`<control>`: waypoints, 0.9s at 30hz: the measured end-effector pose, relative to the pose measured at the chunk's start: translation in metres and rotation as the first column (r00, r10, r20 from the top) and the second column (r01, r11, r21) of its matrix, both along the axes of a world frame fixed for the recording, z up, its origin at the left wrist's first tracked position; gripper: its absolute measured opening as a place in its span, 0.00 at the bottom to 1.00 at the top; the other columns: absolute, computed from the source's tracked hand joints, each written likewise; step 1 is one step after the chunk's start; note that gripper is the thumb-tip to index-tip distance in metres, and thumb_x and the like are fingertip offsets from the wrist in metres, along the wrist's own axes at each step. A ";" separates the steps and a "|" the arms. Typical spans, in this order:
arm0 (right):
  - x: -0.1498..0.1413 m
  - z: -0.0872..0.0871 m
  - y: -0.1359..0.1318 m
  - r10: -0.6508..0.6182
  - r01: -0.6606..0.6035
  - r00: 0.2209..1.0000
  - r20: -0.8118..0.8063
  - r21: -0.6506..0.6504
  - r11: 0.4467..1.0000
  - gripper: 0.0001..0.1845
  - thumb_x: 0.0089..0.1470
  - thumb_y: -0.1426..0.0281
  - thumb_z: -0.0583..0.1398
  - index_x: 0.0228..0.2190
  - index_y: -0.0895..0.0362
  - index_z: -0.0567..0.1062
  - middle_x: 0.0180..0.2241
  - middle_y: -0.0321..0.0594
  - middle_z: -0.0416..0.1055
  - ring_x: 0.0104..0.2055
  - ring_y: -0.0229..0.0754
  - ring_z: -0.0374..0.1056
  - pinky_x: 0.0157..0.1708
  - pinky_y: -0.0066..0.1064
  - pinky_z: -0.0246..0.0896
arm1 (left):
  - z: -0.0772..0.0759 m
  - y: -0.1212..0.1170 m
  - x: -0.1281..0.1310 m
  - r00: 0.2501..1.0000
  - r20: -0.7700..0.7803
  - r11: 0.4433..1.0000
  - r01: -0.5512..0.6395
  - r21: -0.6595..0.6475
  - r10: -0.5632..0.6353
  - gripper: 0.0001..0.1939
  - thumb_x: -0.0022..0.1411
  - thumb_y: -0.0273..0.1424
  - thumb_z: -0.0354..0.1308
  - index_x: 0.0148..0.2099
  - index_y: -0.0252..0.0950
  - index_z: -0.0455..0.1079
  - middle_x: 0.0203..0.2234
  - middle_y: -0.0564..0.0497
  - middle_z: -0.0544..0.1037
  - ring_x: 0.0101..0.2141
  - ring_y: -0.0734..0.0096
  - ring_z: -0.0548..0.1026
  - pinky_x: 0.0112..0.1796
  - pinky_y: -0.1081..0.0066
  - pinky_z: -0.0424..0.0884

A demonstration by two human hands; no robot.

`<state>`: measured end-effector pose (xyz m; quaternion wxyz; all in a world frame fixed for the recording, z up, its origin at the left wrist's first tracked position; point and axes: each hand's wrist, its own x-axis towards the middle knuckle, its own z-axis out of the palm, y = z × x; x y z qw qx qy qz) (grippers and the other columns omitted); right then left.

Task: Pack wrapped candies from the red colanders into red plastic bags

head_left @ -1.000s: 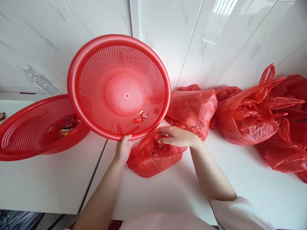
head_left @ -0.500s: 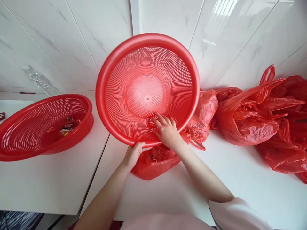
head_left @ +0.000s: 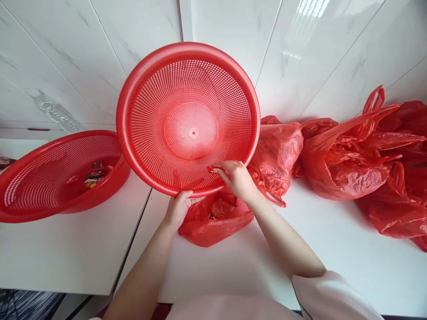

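Note:
My left hand [head_left: 179,210] grips the lower rim of a red perforated plastic basket [head_left: 143,66], thumb over the edge, and holds it tilted with its mouth facing me. At the basket's lower right wall, my right hand [head_left: 239,181] pinches a small wrapped candy [head_left: 212,170], mostly covered by the fingers. Directly beneath the rim, an open red plastic bag [head_left: 213,231] rests on the table, with small dark-red wrapped pieces inside. The basket partly covers the bag's far side.
A second red basket [head_left: 66,138] leans tilted at left, holding several wrapped candies [head_left: 93,177]. Behind it is a clear plastic bottle [head_left: 56,113]. Filled red bags [head_left: 280,146] line the wall at right, with more bags [head_left: 347,169] beyond. A seam divides the white tables [head_left: 83,249].
My right hand went from the bag up into the basket and closed on a candy. The basket swung right, then slightly back left, with my left hand still on its rim.

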<state>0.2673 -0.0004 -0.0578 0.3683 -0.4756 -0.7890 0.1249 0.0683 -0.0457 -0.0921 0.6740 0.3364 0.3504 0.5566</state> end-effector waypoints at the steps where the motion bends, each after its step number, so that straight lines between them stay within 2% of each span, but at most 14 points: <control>1: 0.003 0.005 -0.003 0.031 -0.034 0.996 -0.082 -0.038 0.999 0.13 0.64 0.63 0.55 0.42 0.55 0.77 0.40 0.40 0.78 0.42 0.40 0.73 0.49 0.35 0.63 | 0.001 0.002 -0.002 1.000 -0.007 1.000 -0.024 0.008 0.024 0.20 0.58 0.25 0.56 0.53 0.34 0.71 0.51 0.41 0.76 0.55 0.48 0.71 0.53 0.47 0.70; 3: 0.008 0.015 -0.008 0.084 -0.105 0.983 -0.160 -0.126 0.986 0.13 0.62 0.62 0.57 0.40 0.55 0.77 0.37 0.39 0.78 0.37 0.39 0.73 0.40 0.30 0.66 | 0.002 0.005 -0.008 0.996 -0.028 0.996 -0.080 0.031 0.081 0.23 0.57 0.25 0.56 0.56 0.36 0.69 0.52 0.42 0.75 0.55 0.49 0.71 0.52 0.46 0.70; 5: 0.011 0.022 -0.014 0.176 -0.203 0.974 -0.141 -0.202 0.958 0.12 0.61 0.61 0.58 0.37 0.55 0.78 0.33 0.37 0.78 0.32 0.37 0.71 0.37 0.28 0.65 | 0.004 0.008 -0.012 0.990 -0.054 0.990 -0.125 0.059 0.128 0.26 0.57 0.25 0.57 0.59 0.37 0.67 0.53 0.42 0.74 0.55 0.48 0.71 0.51 0.45 0.71; 7: 0.011 0.025 -0.017 0.239 -0.253 0.967 -0.087 -0.224 0.941 0.15 0.63 0.61 0.56 0.33 0.56 0.78 0.29 0.36 0.76 0.30 0.36 0.69 0.36 0.28 0.63 | 0.004 0.010 -0.015 0.985 -0.070 0.984 -0.153 0.089 0.159 0.28 0.57 0.25 0.57 0.60 0.39 0.66 0.55 0.42 0.73 0.55 0.48 0.71 0.50 0.46 0.71; 10: 0.007 0.021 -0.015 0.160 -0.160 0.987 -0.011 -0.144 0.976 0.17 0.65 0.62 0.52 0.32 0.57 0.76 0.30 0.39 0.74 0.32 0.38 0.68 0.38 0.29 0.63 | 0.004 0.009 -0.017 0.982 -0.070 0.981 -0.168 0.096 0.176 0.28 0.56 0.25 0.57 0.60 0.40 0.66 0.55 0.44 0.73 0.55 0.49 0.71 0.50 0.47 0.72; 13: 0.000 0.008 -0.008 0.043 -0.039 0.993 0.112 -0.041 0.998 0.13 0.64 0.65 0.52 0.39 0.58 0.75 0.39 0.44 0.75 0.41 0.43 0.69 0.46 0.35 0.63 | 0.004 0.005 -0.014 0.990 -0.069 0.992 -0.120 0.050 0.123 0.25 0.55 0.26 0.57 0.57 0.38 0.68 0.51 0.44 0.76 0.54 0.49 0.72 0.51 0.47 0.72; 14: -0.002 0.003 -0.006 0.003 -0.002 0.986 0.167 -0.008 1.000 0.13 0.64 0.65 0.53 0.42 0.58 0.75 0.42 0.46 0.74 0.45 0.45 0.69 0.52 0.39 0.60 | 0.004 0.003 -0.012 0.992 -0.073 0.995 -0.097 0.032 0.099 0.24 0.55 0.26 0.58 0.56 0.37 0.70 0.50 0.44 0.76 0.53 0.48 0.73 0.51 0.47 0.72; 16: -0.006 -0.006 -0.003 -0.074 0.063 0.961 0.267 0.048 0.997 0.16 0.63 0.63 0.55 0.47 0.57 0.73 0.49 0.49 0.72 0.51 0.49 0.66 0.61 0.49 0.49 | 0.004 -0.001 -0.008 0.996 -0.079 0.999 -0.050 0.007 0.051 0.22 0.55 0.27 0.58 0.54 0.36 0.71 0.48 0.43 0.77 0.52 0.48 0.74 0.51 0.47 0.72; 18: -0.010 -0.012 -0.003 -0.102 0.089 0.938 0.330 0.054 0.995 0.20 0.62 0.61 0.56 0.53 0.56 0.71 0.53 0.49 0.70 0.54 0.51 0.64 0.63 0.53 0.41 | 0.004 -0.004 -0.003 0.997 -0.075 1.000 0.001 -0.001 -0.001 0.22 0.56 0.27 0.58 0.54 0.35 0.71 0.47 0.43 0.78 0.52 0.48 0.74 0.51 0.47 0.72; 20: -0.012 -0.015 -0.003 -0.064 0.069 0.927 0.369 0.001 0.998 0.21 0.63 0.61 0.55 0.54 0.55 0.70 0.50 0.49 0.71 0.52 0.50 0.65 0.60 0.49 0.50 | 0.003 -0.007 0.001 0.996 -0.069 0.998 0.059 -0.009 -0.059 0.22 0.57 0.28 0.58 0.55 0.35 0.71 0.47 0.43 0.78 0.53 0.48 0.73 0.51 0.48 0.72; 22: -0.013 -0.016 -0.002 -0.010 0.035 0.924 0.381 -0.057 0.998 0.18 0.63 0.63 0.54 0.51 0.54 0.73 0.43 0.47 0.73 0.48 0.48 0.66 0.53 0.40 0.59 | 0.001 -0.009 0.003 0.992 -0.071 0.995 0.099 -0.018 -0.100 0.22 0.58 0.28 0.57 0.56 0.36 0.71 0.47 0.44 0.78 0.53 0.48 0.73 0.51 0.48 0.72; 24: -0.011 -0.016 0.001 0.031 0.004 0.935 0.352 -0.098 0.995 0.12 0.63 0.66 0.54 0.44 0.55 0.76 0.39 0.45 0.73 0.45 0.45 0.67 0.47 0.35 0.61 | 0.000 -0.009 0.004 0.990 -0.073 0.993 0.116 -0.023 -0.117 0.23 0.58 0.28 0.57 0.57 0.37 0.69 0.47 0.44 0.78 0.53 0.48 0.73 0.51 0.48 0.72; 27: -0.005 -0.014 0.005 0.069 -0.025 0.971 0.228 -0.189 0.982 0.05 0.59 0.71 0.58 0.37 0.57 0.73 0.35 0.41 0.74 0.37 0.40 0.69 0.39 0.29 0.62 | -0.002 -0.008 0.003 0.991 -0.070 0.994 0.108 -0.025 -0.110 0.25 0.58 0.28 0.57 0.59 0.36 0.68 0.47 0.43 0.78 0.52 0.49 0.73 0.51 0.48 0.72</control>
